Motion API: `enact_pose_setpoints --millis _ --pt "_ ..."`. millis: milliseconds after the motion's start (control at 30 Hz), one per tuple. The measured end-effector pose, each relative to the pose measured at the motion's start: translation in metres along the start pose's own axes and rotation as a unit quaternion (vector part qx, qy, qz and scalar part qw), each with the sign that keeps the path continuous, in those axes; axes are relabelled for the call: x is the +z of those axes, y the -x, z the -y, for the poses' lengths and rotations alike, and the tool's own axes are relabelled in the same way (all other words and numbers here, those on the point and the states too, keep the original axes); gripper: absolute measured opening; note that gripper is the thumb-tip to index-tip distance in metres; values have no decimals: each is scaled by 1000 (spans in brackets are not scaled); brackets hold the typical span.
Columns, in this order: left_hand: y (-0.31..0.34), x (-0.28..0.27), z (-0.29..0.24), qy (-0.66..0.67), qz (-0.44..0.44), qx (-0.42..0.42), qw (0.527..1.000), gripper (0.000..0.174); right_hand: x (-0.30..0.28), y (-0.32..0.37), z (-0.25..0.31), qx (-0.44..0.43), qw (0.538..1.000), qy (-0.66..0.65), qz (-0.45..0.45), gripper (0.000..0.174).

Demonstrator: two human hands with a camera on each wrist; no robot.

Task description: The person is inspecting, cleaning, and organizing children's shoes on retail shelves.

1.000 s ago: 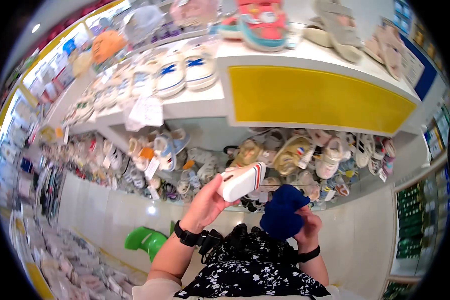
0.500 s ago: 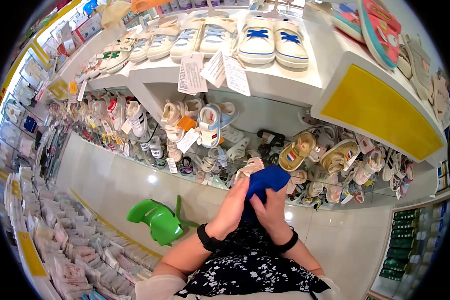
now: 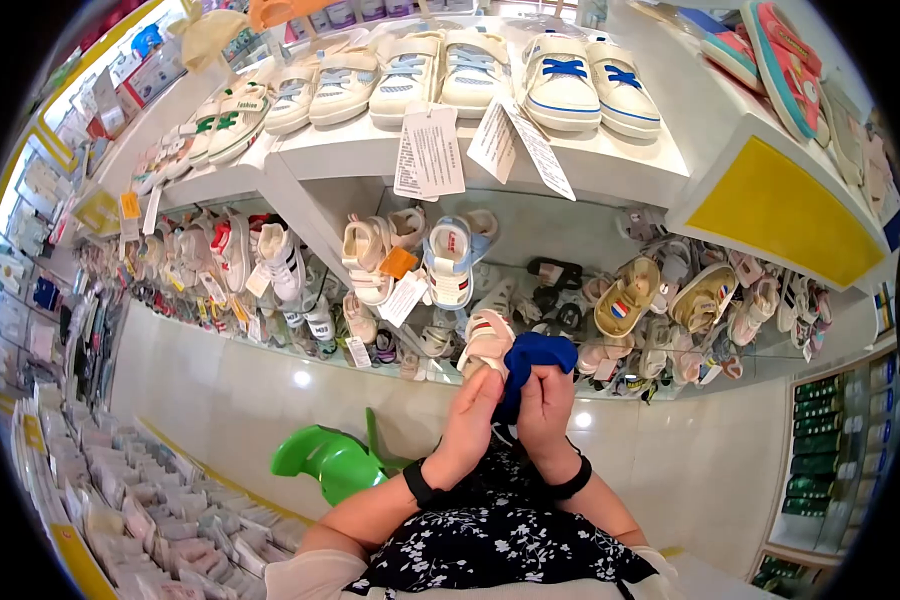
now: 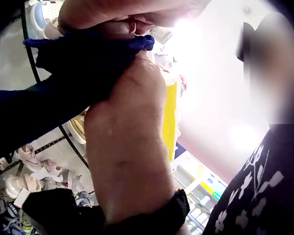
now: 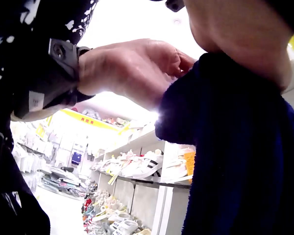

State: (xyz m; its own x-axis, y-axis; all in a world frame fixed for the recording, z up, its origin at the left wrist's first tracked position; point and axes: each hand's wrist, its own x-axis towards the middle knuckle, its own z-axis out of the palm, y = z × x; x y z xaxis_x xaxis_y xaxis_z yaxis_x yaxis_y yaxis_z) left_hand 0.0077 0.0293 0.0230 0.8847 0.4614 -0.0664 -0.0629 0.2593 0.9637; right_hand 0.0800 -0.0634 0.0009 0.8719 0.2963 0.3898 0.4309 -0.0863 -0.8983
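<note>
Two hands hold one dark blue, soft cloth piece [image 3: 540, 352], and both are yours. Your left hand [image 3: 465, 420] has its grip pinching the left edge of the blue cloth, though its fingertips are partly hidden. Your right hand [image 3: 547, 408] has its grip curled in tight on the cloth, bunching it. The cloth is up in front of your body, its top flopping over above your right hand and its lower part running down between both hands. You wear a black wristband [image 3: 574, 480] on the right, just below the cloth.

Just left of the blue cloth, beyond your left fingertips, you see a pink-and-white strapped shoe [image 3: 487, 340]; whether you touch it, I cannot tell. To the right of the cloth are two tan shoes [image 3: 627, 298]. Above and left of it is a white-and-light-blue shoe [image 3: 452, 265]. Higher above the cloth runs a white display worktop [image 3: 620, 165], carrying cream shoes with blue laces [image 3: 562, 88]; printed white paper tags [image 3: 432, 155] hang over its edge. Below and left of the cloth, you have a green plastic chair [image 3: 335, 462] on the pale, glossy floor [image 3: 230, 400].
</note>
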Motion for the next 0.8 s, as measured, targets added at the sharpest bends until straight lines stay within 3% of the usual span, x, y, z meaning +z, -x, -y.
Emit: enact_pose_setpoints --millis 67,100,133,200,267,333,367,467,600,667,767,800 --pt "-2 -4 -6 -29 18 24 999 24 -2 -1 -13 151 985 -85 -15 9" --pt "-1 -20 3 -51 64 29 996 23 -3 -12 -19 230 919 -311 -68 13" --pt "-2 -32 1 -116 121 94 981 23 -9 -20 -18 270 807 -521 -63 24" --pt "-6 -49 -4 -238 221 224 919 25 -22 -21 -20 335 734 -589 -50 37" --pt "0 -43 -9 -132 159 122 971 17 -28 -12 -32 287 774 -564 8 43" --pt "6 -33 -17 -17 79 1 997 16 -25 -8 -27 303 741 -599 15 43" --pt "4 -43 -8 -56 111 15 992 32 -24 -8 -23 296 731 -614 29 44" --pt "4 -52 -8 -124 86 34 988 23 -23 -10 -9 296 713 -634 30 42" --pt "7 -55 -15 -166 97 67 979 20 2 -6 -5 213 888 -386 128 52" --pt "7 -51 -23 -185 107 78 974 18 14 -8 0 249 872 -413 85 54" --pt "1 -50 -41 -330 200 187 903 18 13 -19 14 242 873 -409 107 52" --pt "1 -49 -41 -332 205 194 900 18 12 -20 12 260 866 -410 117 51"
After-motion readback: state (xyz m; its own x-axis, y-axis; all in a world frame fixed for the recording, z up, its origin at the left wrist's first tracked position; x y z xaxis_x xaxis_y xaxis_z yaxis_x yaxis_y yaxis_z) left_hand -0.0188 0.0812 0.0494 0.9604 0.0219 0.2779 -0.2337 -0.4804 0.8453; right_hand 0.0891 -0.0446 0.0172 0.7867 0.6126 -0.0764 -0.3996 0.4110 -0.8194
